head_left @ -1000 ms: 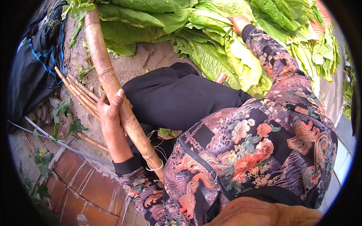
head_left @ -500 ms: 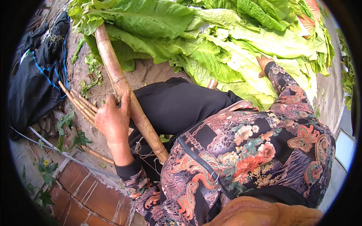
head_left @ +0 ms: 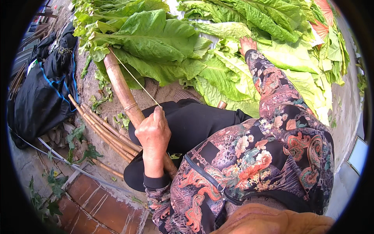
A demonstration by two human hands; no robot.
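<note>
Two hands work: left hand [head_left: 154, 134] pinches string [head_left: 134, 79], right hand [head_left: 247, 44] touches leaves [head_left: 163, 43].

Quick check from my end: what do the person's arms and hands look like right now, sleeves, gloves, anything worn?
Both hands are bare, no gloves. The left hand shows no ring or watch; its forearm ends in a dark cuff. The right hand shows only its back, beyond a long sleeve. Both sleeves belong to one dark garment printed with paisley and flowers in orange, red, pink and cream, with a zip across the front.

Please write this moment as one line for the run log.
left hand: pinches thin string, rests on bamboo pole | right hand: on green leaves
</note>
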